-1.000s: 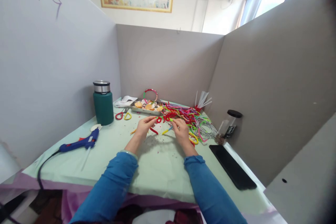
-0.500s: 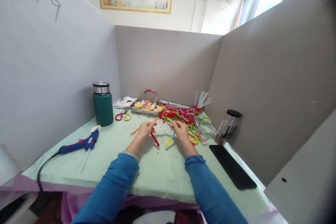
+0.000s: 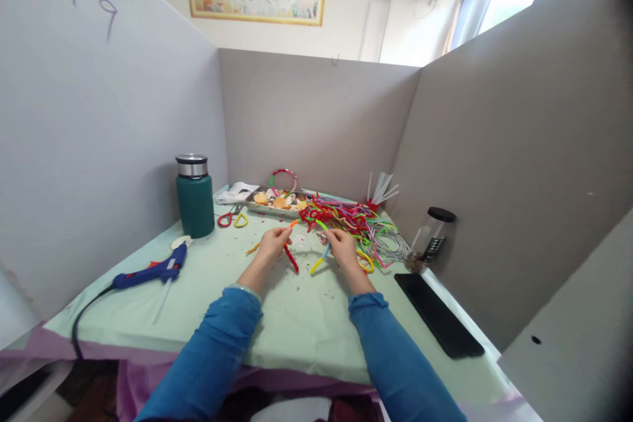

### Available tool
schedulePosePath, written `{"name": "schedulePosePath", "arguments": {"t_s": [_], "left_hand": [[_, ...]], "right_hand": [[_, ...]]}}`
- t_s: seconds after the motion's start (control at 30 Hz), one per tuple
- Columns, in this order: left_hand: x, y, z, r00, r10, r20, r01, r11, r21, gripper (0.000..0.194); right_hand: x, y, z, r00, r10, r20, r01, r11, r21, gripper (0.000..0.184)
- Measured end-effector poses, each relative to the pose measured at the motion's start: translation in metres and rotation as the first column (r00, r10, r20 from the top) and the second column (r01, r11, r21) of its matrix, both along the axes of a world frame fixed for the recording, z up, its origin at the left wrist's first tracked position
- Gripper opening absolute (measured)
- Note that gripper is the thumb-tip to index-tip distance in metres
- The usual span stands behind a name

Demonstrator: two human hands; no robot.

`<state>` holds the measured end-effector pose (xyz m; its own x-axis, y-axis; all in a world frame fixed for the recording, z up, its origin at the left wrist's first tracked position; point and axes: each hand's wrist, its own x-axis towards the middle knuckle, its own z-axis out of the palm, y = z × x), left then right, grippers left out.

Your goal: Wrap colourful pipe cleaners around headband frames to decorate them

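Note:
My left hand (image 3: 275, 245) is closed in a pinch around one side of a curved, multicoloured headband (image 3: 291, 260), with orange above the fingers and a red end hanging below. On the opposite side, my right hand (image 3: 341, 248) pinches the same band where it runs from green to light blue, down to a yellow end. The top of the curve blends into the red pile behind it, so I cannot tell its exact outline. An orange-yellow strip (image 3: 253, 248) sticks out left of my left hand. Beside my right hand lies a yellow loop (image 3: 366, 262).
Pipe cleaners (image 3: 341, 211) lie heaped at the back, near a metal tray (image 3: 271, 210) of shells and a coloured hoop (image 3: 283, 171). Scissors (image 3: 240, 220), a green bottle (image 3: 194, 204) and a glue gun (image 3: 153, 273) stand left; a phone (image 3: 438, 313) and clear jar (image 3: 435, 237) right.
Both hands keep their pinch on the headband. Its lower red and yellow ends have shifted slightly, and the view has moved a touch.

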<state>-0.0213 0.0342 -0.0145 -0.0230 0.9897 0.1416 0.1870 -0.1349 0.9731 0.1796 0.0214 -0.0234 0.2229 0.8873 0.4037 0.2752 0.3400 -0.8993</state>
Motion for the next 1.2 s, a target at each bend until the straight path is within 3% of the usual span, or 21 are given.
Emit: {"name": "schedulePosePath", "arguments": {"t_s": [0.13,0.3,0.4,0.63,0.83,0.9,1.0,1.1,1.2], "left_hand": [[0.002,-0.001,0.003,0.992,-0.032,0.118,0.030,0.999,0.021,0.037],[0.000,0.003,0.005,0.974,0.073,0.215,-0.092,0.992,0.083,0.035],[0.000,0.005,0.005,0.974,0.079,0.210,-0.105,0.988,0.114,0.033],[0.000,0.004,0.003,0.975,0.124,0.185,-0.146,0.983,0.115,0.032],[-0.001,0.010,-0.002,0.982,0.126,0.140,-0.140,0.985,0.097,0.025],[-0.007,0.022,0.007,0.990,0.129,0.056,-0.134,0.986,0.100,0.022],[-0.019,0.052,0.032,0.983,0.180,-0.037,-0.168,0.962,0.217,0.019],[-0.031,0.087,0.055,0.973,0.203,0.108,-0.224,0.945,0.238,0.027],[-0.042,0.110,0.060,0.944,0.289,0.160,-0.314,0.936,0.160,0.035]], "right_hand": [[-0.002,-0.002,0.002,0.998,-0.035,-0.050,0.038,0.998,0.057,0.038],[-0.005,-0.007,0.004,0.997,0.012,0.079,-0.017,0.997,0.070,0.034],[-0.006,-0.010,0.005,0.990,0.041,0.131,-0.049,0.997,0.055,0.029],[-0.008,-0.009,0.004,0.993,0.118,0.024,-0.117,0.993,-0.023,0.028],[-0.010,-0.001,-0.003,0.997,0.033,-0.074,-0.034,0.999,-0.025,0.034],[-0.014,0.009,0.003,1.000,0.003,-0.021,-0.003,1.000,0.010,0.029],[-0.025,0.040,0.024,0.994,-0.042,0.096,0.037,0.998,0.060,0.024],[-0.042,0.088,0.049,0.989,-0.108,0.105,0.099,0.991,0.086,0.024],[-0.059,0.135,0.066,0.980,-0.143,0.139,0.126,0.984,0.123,0.023]]}}
